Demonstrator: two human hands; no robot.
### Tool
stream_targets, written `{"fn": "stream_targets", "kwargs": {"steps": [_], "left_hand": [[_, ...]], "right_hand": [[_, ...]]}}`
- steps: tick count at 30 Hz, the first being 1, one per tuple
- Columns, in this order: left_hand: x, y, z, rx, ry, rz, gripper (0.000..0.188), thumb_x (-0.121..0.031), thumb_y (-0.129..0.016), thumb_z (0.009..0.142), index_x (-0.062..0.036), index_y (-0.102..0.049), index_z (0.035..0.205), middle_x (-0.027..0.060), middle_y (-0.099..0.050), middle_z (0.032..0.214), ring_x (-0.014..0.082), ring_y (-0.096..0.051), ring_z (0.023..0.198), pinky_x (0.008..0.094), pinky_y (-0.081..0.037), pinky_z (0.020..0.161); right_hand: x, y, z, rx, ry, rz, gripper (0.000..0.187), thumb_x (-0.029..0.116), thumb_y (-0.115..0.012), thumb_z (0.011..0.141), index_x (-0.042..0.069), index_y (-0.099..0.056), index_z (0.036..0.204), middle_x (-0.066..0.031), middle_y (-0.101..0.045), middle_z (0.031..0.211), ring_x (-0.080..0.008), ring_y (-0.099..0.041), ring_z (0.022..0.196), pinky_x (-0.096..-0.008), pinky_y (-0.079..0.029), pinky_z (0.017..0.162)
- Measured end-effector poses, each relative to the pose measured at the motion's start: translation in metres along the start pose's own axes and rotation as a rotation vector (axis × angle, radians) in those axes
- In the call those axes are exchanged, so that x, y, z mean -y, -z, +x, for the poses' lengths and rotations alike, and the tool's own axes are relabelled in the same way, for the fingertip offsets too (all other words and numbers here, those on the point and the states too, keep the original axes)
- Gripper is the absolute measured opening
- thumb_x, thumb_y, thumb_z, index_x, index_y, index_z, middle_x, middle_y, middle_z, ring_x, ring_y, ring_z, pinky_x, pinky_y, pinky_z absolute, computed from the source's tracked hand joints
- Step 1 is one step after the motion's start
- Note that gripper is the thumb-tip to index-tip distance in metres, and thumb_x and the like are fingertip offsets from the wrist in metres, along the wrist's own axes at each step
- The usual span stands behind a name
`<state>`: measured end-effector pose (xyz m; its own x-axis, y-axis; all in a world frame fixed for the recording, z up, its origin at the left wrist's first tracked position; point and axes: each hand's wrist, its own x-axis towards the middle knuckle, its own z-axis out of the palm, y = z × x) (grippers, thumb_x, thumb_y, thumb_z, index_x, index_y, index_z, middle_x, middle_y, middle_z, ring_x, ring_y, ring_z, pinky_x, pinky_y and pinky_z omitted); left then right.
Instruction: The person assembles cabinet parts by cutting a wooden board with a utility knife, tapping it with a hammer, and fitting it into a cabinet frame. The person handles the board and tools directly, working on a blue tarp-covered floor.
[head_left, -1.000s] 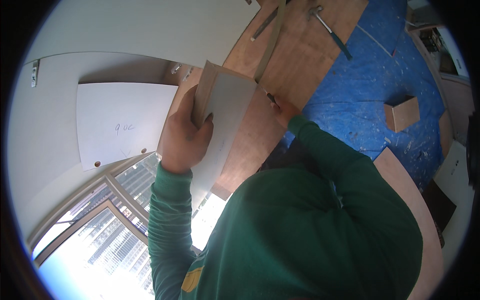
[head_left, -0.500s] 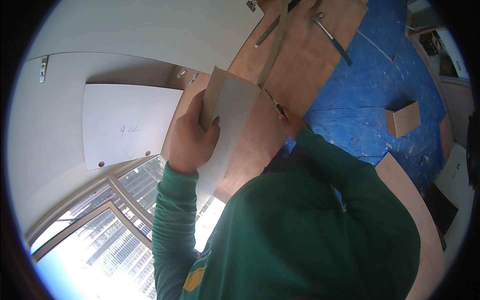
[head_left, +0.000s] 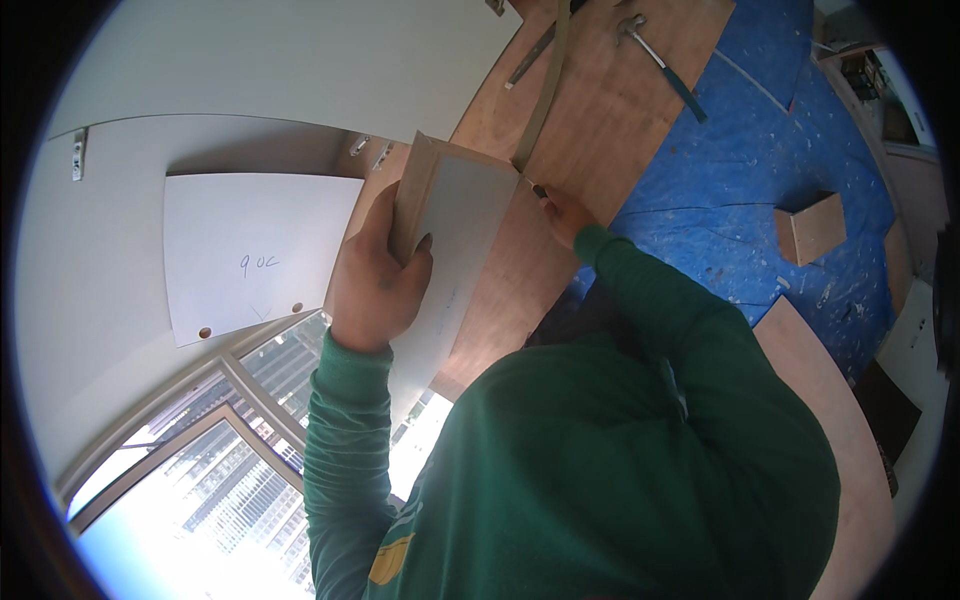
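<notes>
My left hand (head_left: 378,285) is closed round the edge of a board (head_left: 465,220) with a pale grey face and wood-toned edges, its thumb lying on the face. From the board's far right corner a long tan edging strip (head_left: 549,100) runs away from me. My right hand (head_left: 568,214) grips a slim cutter knife (head_left: 540,191) with a dark handle. Its thin blade points at the corner where strip and board meet; whether it touches is too small to tell.
Under the board lies a brown wooden sheet (head_left: 620,130), bearing a claw hammer (head_left: 662,68) and a dark long tool (head_left: 530,55). A blue floor cover (head_left: 680,200) with a small wooden box (head_left: 812,230) is at right. White panels (head_left: 260,250) and a window (head_left: 200,470) are at left.
My right hand has moved up and left, bringing the knife closer to the board's corner. The left hand and board have shifted slightly left in view.
</notes>
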<state>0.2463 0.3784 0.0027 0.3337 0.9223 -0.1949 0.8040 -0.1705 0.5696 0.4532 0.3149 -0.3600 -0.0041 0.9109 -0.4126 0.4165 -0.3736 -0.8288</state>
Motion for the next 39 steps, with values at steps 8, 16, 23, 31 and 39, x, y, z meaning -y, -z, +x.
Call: {"fn": "stream_targets", "kwargs": {"steps": [8,16,23,31,39], "left_hand": [[0.0,0.0,-0.001,0.002,0.035,0.013,0.059,-0.005,-0.067,0.087,-0.002,-0.053,0.144,0.0309,-0.072,0.095,0.0499,-0.073,0.092,0.049,-0.058,0.082],[-0.001,-0.001,-0.002,-0.001,0.041,0.021,0.058,-0.005,-0.067,0.088,-0.0031,-0.053,0.144,0.0312,-0.072,0.098,0.0503,-0.073,0.094,0.0499,-0.058,0.083],[-0.002,-0.002,-0.001,-0.021,0.035,0.037,0.055,-0.006,-0.068,0.087,-0.0023,-0.056,0.141,0.0304,-0.072,0.096,0.0488,-0.073,0.091,0.0493,-0.058,0.081],[-0.001,-0.004,-0.003,-0.034,0.044,0.035,0.056,-0.008,-0.068,0.088,-0.0016,-0.055,0.141,0.0306,-0.072,0.092,0.0487,-0.073,0.088,0.0502,-0.058,0.078],[-0.003,-0.004,-0.004,-0.022,0.067,0.035,0.054,-0.008,-0.068,0.088,-0.0006,-0.056,0.14,0.0314,-0.071,0.091,0.0488,-0.073,0.087,0.0507,-0.057,0.078]], "right_hand": [[-0.004,0.003,0.002,0.037,-0.05,0.041,0.049,0.038,-0.045,0.114,0.012,-0.053,0.155,-0.0279,-0.068,0.133,-0.0444,-0.065,0.124,-0.0465,-0.048,0.108],[0.012,0.013,-0.004,0.065,-0.08,0.042,0.049,0.035,-0.046,0.112,0.008,-0.054,0.152,-0.0275,-0.068,0.132,-0.0448,-0.064,0.124,-0.0478,-0.049,0.108],[-0.005,0.003,-0.004,-0.014,0.02,0.019,0.046,0.034,-0.047,0.111,0.009,-0.059,0.147,-0.0302,-0.071,0.118,-0.0478,-0.067,0.112,-0.0508,-0.05,0.099],[0.007,0.012,-0.038,-0.031,-0.053,-0.015,0.044,0.033,-0.047,0.109,0.008,-0.06,0.144,-0.03,-0.07,0.12,-0.0477,-0.067,0.113,-0.0532,-0.051,0.1],[0.008,0.022,-0.039,0.014,-0.104,0.004,0.046,0.034,-0.048,0.11,0.01,-0.058,0.148,-0.0286,-0.073,0.108,-0.0488,-0.069,0.104,-0.0548,-0.052,0.094]]}}
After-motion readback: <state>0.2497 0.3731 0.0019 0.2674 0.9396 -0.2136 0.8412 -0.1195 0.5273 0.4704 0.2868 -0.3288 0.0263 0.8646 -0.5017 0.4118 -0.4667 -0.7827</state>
